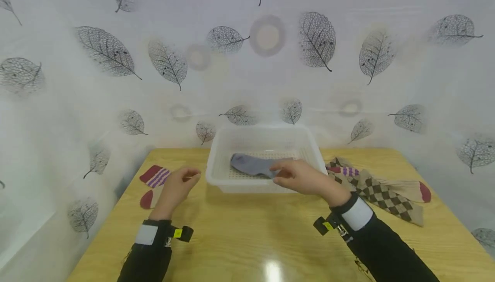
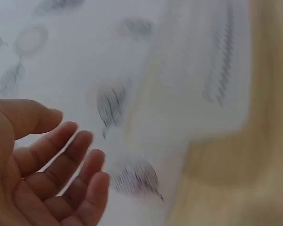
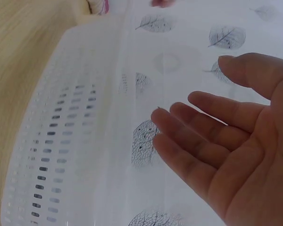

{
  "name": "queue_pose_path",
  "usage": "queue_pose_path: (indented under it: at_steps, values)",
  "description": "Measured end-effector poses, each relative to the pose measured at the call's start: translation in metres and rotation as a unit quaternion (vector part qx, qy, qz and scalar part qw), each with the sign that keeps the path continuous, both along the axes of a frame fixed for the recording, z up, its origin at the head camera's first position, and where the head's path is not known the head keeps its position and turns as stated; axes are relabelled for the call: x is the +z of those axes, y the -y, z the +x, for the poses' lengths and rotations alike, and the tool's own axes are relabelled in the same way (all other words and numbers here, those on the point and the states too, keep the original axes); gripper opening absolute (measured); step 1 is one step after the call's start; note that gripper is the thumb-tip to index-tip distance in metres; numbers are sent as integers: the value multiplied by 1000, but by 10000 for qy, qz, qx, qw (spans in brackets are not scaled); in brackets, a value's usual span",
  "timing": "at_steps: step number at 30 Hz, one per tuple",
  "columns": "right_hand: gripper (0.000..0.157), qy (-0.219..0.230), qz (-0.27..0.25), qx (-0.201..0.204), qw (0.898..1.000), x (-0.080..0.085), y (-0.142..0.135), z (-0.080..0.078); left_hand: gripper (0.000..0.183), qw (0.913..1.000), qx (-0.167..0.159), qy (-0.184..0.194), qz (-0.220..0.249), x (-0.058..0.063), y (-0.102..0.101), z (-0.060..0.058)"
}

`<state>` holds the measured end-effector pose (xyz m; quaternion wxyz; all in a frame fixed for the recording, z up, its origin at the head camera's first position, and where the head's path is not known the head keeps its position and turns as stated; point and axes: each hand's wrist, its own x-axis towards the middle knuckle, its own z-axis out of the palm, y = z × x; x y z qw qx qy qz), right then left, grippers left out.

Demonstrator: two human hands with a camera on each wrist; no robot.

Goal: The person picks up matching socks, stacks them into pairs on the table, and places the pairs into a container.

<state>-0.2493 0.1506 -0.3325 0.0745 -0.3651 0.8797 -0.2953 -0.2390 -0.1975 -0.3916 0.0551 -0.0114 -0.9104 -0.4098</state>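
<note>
A blue-grey sock [image 1: 251, 165] lies inside a white perforated plastic basket [image 1: 251, 182] at the back of the table. My right hand [image 1: 299, 176] hovers over the basket's front right rim and hides one end of the sock in the head view. In the right wrist view that hand [image 3: 236, 141] has loosely extended fingers and an empty palm. My left hand [image 1: 175, 187] is to the left of the basket, beside a sock with a maroon end and purple stripes [image 1: 155, 176] and a beige sock part with a maroon tip [image 1: 147, 199]. Its relaxed fingers [image 2: 61, 160] hold nothing.
Right of the basket, brown-checked socks [image 1: 386, 198] overlap a beige sock with a maroon tip [image 1: 410, 190]. The wooden table [image 1: 239, 234] ends at a white leaf-print sheet [image 1: 270, 80], which rises behind the basket and along both sides.
</note>
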Motion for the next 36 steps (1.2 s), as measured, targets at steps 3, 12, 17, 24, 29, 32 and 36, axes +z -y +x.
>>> queue_pose_path:
  at_steps: [3,12,17,24,29,32,36]
  values:
    - [36,-54,86,333,9994,-1,0,11,31,9986,186,414,-272,-19,21,0]
    - [33,490,84,491,9976,-9,-4,27,36,9886,909,1034,-609,-54,66,-15]
    - [35,626,-36,489,9968,-14,-7,31,38,9846,1028,1008,-994,-60,74,-24]
    - [36,659,-129,676,9954,-25,-6,31,48,9780,977,1243,-1361,-60,73,-27]
    - [37,549,-41,798,9953,-30,-4,33,50,9753,781,1239,-1654,-61,72,-24]
    - [38,733,36,706,9948,-32,-3,34,50,9745,539,1155,-1846,-61,71,-22]
    - [35,787,152,644,9947,-36,-2,34,45,9745,229,1053,-1968,-61,65,-19]
